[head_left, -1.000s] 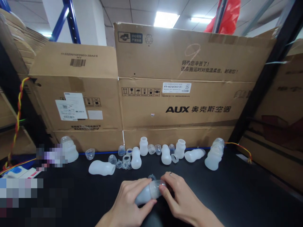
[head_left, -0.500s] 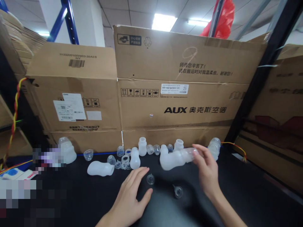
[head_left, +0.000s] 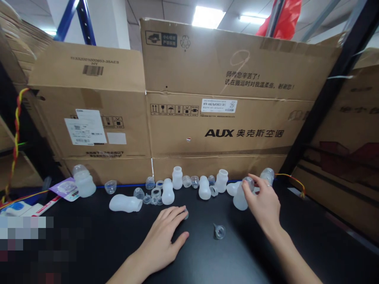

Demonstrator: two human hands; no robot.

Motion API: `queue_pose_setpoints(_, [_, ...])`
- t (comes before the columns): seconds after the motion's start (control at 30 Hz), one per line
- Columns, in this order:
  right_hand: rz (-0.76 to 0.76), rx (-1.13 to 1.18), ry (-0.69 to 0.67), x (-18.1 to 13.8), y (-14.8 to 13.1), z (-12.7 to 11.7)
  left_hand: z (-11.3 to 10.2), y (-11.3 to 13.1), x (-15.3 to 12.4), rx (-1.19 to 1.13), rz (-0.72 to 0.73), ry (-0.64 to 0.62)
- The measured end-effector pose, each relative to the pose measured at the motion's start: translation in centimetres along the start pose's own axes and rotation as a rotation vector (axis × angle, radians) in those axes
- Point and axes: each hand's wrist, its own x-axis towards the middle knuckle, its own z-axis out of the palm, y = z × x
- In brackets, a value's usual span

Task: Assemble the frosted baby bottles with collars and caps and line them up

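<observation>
My right hand (head_left: 264, 203) is closed around the clear cap at the top of a translucent white baby bottle (head_left: 240, 200), which stands upright on the black table. Behind it another capped bottle (head_left: 268, 174) shows in part, and a bottle lying on its side (head_left: 232, 188) is just to the left. My left hand (head_left: 162, 238) rests palm down with fingers stretched and thumb apart. Its fingertips partly cover a small clear part (head_left: 186, 214). Between the hands lies a small clear funnel-like piece (head_left: 219, 232) with a thin tail.
Open bottles (head_left: 177, 178) stand along the back, with clear cups and rings (head_left: 156, 192) among them. At left are a lying bottle (head_left: 124, 203), a capped bottle (head_left: 84, 182) and a purple card (head_left: 67, 189). A large cardboard box (head_left: 177, 130) walls off the table's back.
My right hand has moved right and turned the bottle from tilted to upright. The left fingers now partly cover the small clear part. The camera view has shifted slightly.
</observation>
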Motion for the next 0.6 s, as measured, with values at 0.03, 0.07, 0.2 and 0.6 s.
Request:
queue_pose_setpoints(0.03, [-0.007,-0.038,0.019,0.2,0.4,0.1,0.1,-0.1,0.0,-0.012,-0.012,0.008])
queue_pose_setpoints(0.07, [-0.019,-0.062,0.038,0.3,0.9,0.1,0.2,-0.2,0.0,-0.022,-0.022,0.017])
queue_pose_setpoints(0.2, [-0.143,-0.053,0.172,0.9,1.8,0.5,0.5,-0.6,0.0,-0.065,-0.034,0.079])
queue_pose_setpoints(0.6, [-0.616,-0.064,-0.323,-4.2,-1.4,4.9,0.9,-0.9,0.1,-0.260,-0.081,0.288])
